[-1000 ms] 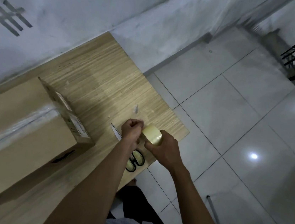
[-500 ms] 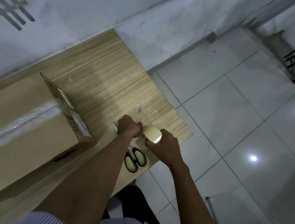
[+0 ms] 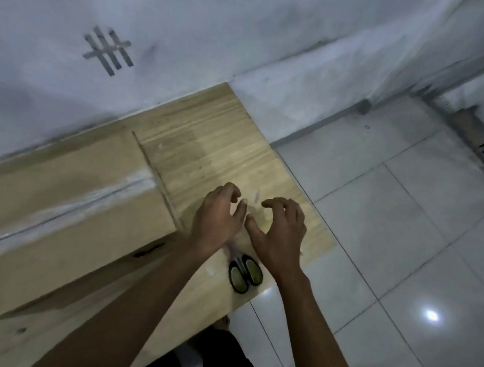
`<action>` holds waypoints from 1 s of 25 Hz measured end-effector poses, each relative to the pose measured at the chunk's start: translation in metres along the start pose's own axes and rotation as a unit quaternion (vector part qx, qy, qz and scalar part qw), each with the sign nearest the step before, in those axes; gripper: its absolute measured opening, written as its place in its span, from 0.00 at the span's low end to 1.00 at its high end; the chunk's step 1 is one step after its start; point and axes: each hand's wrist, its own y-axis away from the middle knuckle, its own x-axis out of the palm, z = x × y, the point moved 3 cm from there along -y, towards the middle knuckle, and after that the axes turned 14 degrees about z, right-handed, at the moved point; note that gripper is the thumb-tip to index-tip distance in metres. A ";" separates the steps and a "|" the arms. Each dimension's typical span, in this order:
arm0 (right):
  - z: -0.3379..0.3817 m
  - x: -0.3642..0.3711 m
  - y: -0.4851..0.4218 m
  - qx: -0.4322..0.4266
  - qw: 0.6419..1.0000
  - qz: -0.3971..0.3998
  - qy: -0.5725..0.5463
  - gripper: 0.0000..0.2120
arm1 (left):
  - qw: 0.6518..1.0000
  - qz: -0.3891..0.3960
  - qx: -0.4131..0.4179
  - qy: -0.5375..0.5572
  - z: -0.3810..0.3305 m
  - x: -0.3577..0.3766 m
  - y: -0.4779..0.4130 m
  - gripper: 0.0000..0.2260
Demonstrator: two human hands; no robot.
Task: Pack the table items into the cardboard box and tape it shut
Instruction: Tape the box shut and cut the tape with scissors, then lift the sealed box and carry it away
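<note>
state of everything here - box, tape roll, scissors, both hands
cardboard box: flaps shut, clear tape along the top seam
tape roll: on the table between the hands, blurred
scissors: flat on the table, blades partly hidden
left hand: open, empty
right hand: open, empty

Two bare forearms reach forward, side by side, with both hands spread and holding nothing.

The left hand (image 3: 220,215) is seen from the back, its fingers curled loosely and thumb pointing toward the other hand. The right hand (image 3: 280,233) mirrors it, fingers arched and apart, thumb angled inward. The thumbs are close together; whether they touch cannot be told.
</note>
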 end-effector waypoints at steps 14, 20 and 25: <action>0.179 0.146 -0.032 -0.086 0.964 0.249 0.041 0.40 | 0.933 -0.153 -0.278 -0.171 0.206 -0.188 0.149 0.33; 0.186 0.126 -0.056 -0.013 0.964 0.264 -0.022 0.35 | 0.902 -0.184 -0.371 0.120 0.219 -0.212 0.164 0.59; 0.175 0.125 -0.052 0.003 0.935 0.323 -0.148 0.25 | 0.871 -0.167 -0.391 0.248 0.238 -0.221 0.174 0.55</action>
